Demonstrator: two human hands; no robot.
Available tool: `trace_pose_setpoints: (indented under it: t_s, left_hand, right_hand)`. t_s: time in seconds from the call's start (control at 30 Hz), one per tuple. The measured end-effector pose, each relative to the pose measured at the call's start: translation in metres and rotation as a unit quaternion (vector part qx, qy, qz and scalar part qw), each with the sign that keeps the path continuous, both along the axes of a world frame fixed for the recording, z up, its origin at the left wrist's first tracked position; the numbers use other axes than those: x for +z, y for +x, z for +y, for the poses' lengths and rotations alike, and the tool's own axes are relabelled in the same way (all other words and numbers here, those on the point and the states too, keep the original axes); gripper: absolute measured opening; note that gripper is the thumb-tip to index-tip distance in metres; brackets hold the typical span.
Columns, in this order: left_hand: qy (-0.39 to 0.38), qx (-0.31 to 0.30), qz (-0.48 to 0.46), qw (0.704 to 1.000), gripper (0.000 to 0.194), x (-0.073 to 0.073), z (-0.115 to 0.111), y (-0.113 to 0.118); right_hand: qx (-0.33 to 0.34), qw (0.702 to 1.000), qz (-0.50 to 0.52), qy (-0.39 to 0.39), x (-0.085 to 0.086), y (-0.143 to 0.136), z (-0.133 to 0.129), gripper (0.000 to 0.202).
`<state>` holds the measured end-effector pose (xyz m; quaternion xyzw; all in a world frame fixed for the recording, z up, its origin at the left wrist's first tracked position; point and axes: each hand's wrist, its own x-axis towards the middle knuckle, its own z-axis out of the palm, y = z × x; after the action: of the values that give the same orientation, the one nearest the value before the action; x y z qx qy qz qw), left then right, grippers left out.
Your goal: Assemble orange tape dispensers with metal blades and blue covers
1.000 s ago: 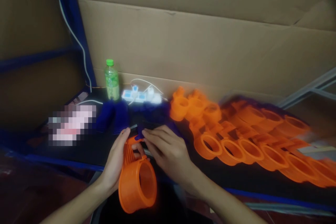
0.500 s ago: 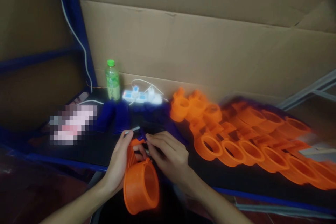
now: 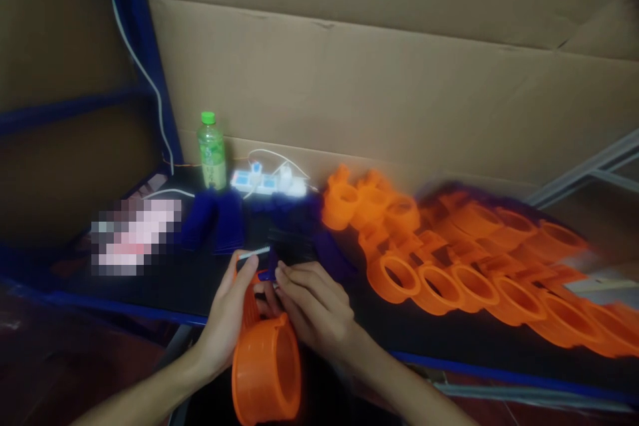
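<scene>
Left hand (image 3: 227, 319) wrapped around orange ring part (image 3: 267, 373), held off the black table (image 3: 164, 283). Right hand (image 3: 312, 309) fingertips pinched small blue piece (image 3: 271, 273) at its top.

The scene is dim, with soft light falling on the cardboard wall (image 3: 379, 80) from above; the left and bottom edges sink into shadow. The orange rings (image 3: 479, 259) toward the right end of the table (image 3: 164, 279) are smeared by blur. A pixelated patch (image 3: 134, 236) masks the table's left end.
</scene>
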<state>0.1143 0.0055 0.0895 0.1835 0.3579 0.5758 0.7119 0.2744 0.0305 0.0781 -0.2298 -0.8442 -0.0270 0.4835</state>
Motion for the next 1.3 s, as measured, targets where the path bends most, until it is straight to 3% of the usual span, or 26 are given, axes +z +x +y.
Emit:
trace_pose_setpoints:
  t_s: [0.17,0.3,0.43,0.57,0.73,0.83,0.97,1.17,1.3]
  left_hand:
    - [0.004,0.016,0.003,1.0,0.039,-0.004,0.0,-0.007]
    - [0.025,-0.021,-0.036,0.999,0.047,-0.006,0.001,-0.017]
    - [0.039,-0.048,0.006,0.998,0.057,-0.003,0.002,-0.025]
    - [0.043,-0.041,0.004,0.998,0.043,0.001,0.006,-0.032]
    - [0.027,-0.009,0.025,0.999,0.039,0.002,0.008,-0.036]
    - [0.059,-0.013,0.007,0.998,0.052,0.004,0.009,-0.033]
    - [0.064,-0.053,-0.023,0.996,0.058,0.005,0.009,-0.028]
    - [0.045,-0.102,-0.032,0.993,0.063,0.003,0.003,-0.025]
    - [0.034,-0.099,-0.071,0.992,0.056,0.006,0.003,-0.025]
  right_hand:
    - [0.021,0.999,0.028,-0.039,0.001,-0.006,-0.005,0.04]
    - [0.036,0.994,-0.025,-0.102,0.028,0.0,-0.008,0.046]
    - [0.052,0.982,-0.083,-0.161,0.047,0.011,-0.008,0.047]
    - [-0.061,0.976,-0.062,-0.198,0.032,0.02,-0.01,0.033]
    - [-0.194,0.956,-0.156,-0.159,0.004,0.037,-0.011,0.025]
    - [-0.306,0.917,-0.207,-0.151,0.004,0.055,-0.002,0.026]
    - [-0.453,0.825,-0.282,-0.187,0.013,0.072,0.018,0.034]
    - [-0.398,0.791,-0.36,-0.294,0.021,0.072,0.033,0.037]
    - [-0.415,0.77,-0.371,-0.313,0.022,0.068,0.031,0.034]
